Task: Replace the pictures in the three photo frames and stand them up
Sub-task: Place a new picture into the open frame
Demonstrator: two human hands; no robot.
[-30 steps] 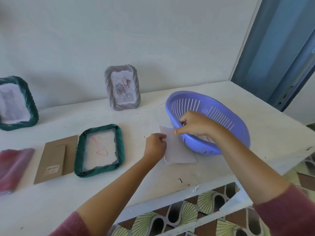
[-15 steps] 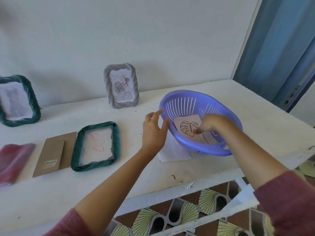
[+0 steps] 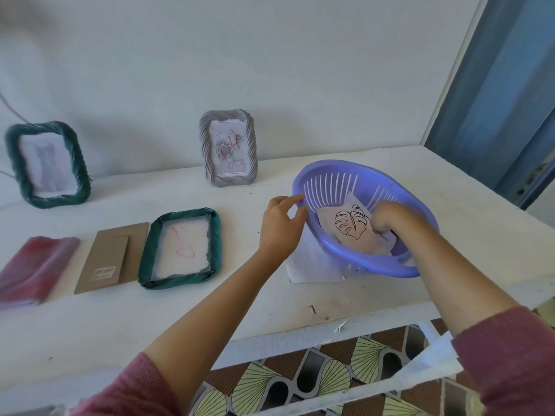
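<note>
Leaf picture [image 3: 350,225] lies in purple basket [image 3: 375,267], R hand [image 3: 387,219] on its right edge w/ fingers curled down; can't tell if it's actually pinched. L hand [image 3: 280,228] loose, fingertips touching basket rim just left of that. White sheet [image 3: 312,265] under basket. Further left: green frame [image 3: 214,235] flat, cardboard back [image 3: 111,256] beside it. Beyond the hands, grey frame [image 3: 205,151] & 2nd green frame [image 3: 81,172] stand upright.
</note>
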